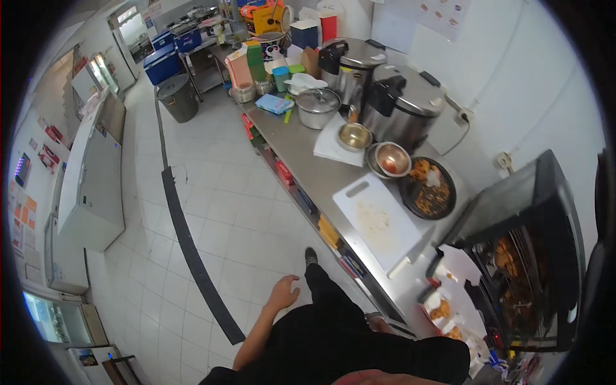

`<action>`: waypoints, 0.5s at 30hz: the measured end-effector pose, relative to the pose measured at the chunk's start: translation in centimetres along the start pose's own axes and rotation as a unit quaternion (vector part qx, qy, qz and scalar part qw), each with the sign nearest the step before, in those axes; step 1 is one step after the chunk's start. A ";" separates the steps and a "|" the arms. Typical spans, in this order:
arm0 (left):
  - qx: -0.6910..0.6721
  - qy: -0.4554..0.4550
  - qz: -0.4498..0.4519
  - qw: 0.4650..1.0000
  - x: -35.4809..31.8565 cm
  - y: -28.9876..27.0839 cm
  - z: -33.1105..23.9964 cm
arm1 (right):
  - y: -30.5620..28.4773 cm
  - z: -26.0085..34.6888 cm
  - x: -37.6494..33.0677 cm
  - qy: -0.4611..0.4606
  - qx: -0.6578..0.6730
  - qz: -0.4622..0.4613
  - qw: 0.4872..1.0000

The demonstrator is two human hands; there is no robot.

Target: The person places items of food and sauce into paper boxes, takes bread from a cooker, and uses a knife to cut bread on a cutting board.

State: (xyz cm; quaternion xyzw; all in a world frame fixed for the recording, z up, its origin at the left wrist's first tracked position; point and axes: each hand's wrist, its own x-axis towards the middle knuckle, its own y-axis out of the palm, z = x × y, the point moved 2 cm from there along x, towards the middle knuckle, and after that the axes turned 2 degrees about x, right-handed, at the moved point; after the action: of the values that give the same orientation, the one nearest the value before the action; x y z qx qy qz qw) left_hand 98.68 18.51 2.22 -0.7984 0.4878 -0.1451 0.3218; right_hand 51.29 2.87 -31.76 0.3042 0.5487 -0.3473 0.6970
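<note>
The person stands beside a long steel counter (pixel 308 160), seen from above, in dark clothes. The left hand (pixel 283 294) hangs free over the tiled floor (pixel 224 224), fingers loosely spread and holding nothing. It is well apart from the counter's front edge. The right hand is not in sight; the person's body hides that side, so I cannot tell what it does.

Nearest the person on the counter lies a white cutting board (pixel 377 221), smeared with crumbs and reaching toward the front edge. Just behind it, toward the wall, sits a dark round tray (pixel 428 189) with fried pieces. Beside the tray stand nested steel bowls (pixel 391 159), and a smaller bowl (pixel 355 136) rests on a white cloth (pixel 330 149). Further along is a lidded pot (pixel 317 108), and against the wall stand two large cookers (pixel 401 106).

At the near end of the counter an open oven (pixel 523 256) shows browned food on its racks. In front of it lies what looks like trays of fried food (pixel 443 311), though the rim bends them badly.

Across the floor a white chest freezer (pixel 93 173) stands along the left wall, and a grey bin (pixel 178 97) sits near the counter's far end.
</note>
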 end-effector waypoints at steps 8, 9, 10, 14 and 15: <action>-0.046 -0.052 0.141 0.988 18.6 -11.3 5.6 | 11.2 15.2 5.4 -0.460 -0.532 0.074 0.707; -0.053 -0.083 0.160 0.982 21.2 -13.2 6.5 | 13.0 17.3 5.8 -0.446 -0.551 0.068 0.702; -0.024 -0.069 0.166 0.983 24.4 -15.6 7.2 | 15.8 19.4 6.2 -0.437 -0.563 0.057 0.699; -0.001 0.005 0.180 0.984 39.2 -24.8 9.3 | 25.8 28.5 3.8 -0.487 -0.490 0.028 0.722; -0.005 0.014 0.194 0.981 43.5 -26.5 9.5 | 25.6 28.6 4.0 -0.483 -0.467 0.022 0.741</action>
State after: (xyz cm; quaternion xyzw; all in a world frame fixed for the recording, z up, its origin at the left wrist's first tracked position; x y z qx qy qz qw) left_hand 143.03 -7.54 8.91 -0.6882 0.6384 -0.0888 0.3330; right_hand 88.71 -6.03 -28.53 -0.2551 0.2255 -0.1325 0.9309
